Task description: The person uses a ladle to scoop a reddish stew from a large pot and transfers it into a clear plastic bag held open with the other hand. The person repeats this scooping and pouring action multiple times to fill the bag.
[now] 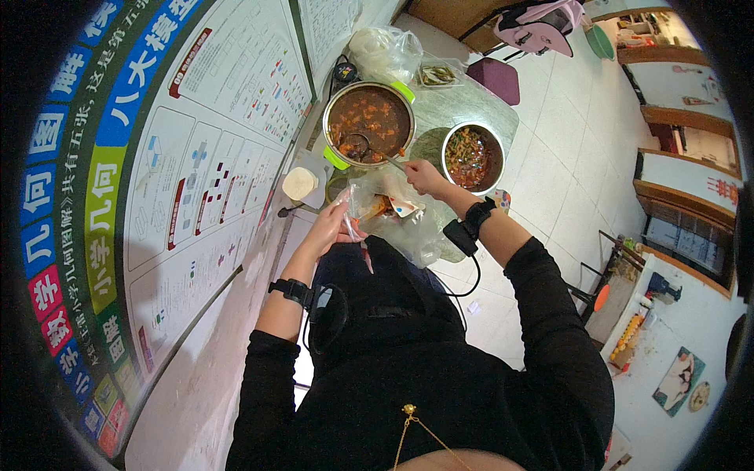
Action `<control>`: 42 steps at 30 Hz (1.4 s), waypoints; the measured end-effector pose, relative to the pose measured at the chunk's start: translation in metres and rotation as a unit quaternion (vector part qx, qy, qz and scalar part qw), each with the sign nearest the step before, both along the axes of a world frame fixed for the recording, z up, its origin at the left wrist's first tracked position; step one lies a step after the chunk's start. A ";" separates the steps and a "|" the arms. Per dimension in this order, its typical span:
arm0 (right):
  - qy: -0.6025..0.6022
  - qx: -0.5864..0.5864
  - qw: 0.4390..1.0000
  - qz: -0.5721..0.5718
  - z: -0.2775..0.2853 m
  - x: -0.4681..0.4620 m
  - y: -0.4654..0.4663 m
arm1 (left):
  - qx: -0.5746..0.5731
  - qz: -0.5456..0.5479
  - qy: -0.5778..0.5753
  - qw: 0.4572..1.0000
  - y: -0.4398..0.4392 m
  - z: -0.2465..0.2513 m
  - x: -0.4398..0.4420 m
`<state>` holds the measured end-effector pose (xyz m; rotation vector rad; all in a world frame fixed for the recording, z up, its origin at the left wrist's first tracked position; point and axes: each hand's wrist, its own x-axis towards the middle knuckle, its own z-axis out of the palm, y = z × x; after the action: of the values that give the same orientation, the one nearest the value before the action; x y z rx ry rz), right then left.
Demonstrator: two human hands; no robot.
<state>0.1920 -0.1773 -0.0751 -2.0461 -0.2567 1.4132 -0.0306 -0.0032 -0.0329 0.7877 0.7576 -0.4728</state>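
Observation:
My right hand point(425, 178) is closed on the handle of a metal ladle point(357, 144), whose bowl dips into the dark red stew at the near side of a round pot point(412, 126) with green handles. My left hand point(337, 225) grips the edge of a clear plastic bag point(421, 247) near the table's front. Inside or under the bag lie orange food and a white piece with coloured dots point(405, 206); which of the two I cannot tell. Right of the pot stands a white-rimmed bowl point(502, 154) of stew with green bits.
On the marbled table point(430, 106) a filled plastic bag point(386, 53) and a clear tray of green food point(437, 75) stand behind the pot. A round cream-coloured object point(299, 183) is at the left, by the poster-covered wall. A purple stool point(495, 81) stands beyond the table.

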 end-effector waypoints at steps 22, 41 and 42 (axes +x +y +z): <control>-0.274 0.115 0.935 0.196 0.046 -0.046 -0.006 | 0.008 0.001 -0.015 1.000 -0.006 0.005 0.003; -0.291 0.116 0.928 0.203 0.045 -0.042 0.008 | 0.017 0.019 -0.016 1.000 -0.005 0.005 0.003; -0.288 0.117 0.929 0.201 0.043 -0.039 0.009 | 0.018 0.016 -0.019 1.000 -0.005 0.005 0.003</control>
<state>0.1532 -0.1685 -0.0323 -2.2342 -1.0916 0.8898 -0.0271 -0.0081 -0.0274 0.8156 0.7441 -0.4157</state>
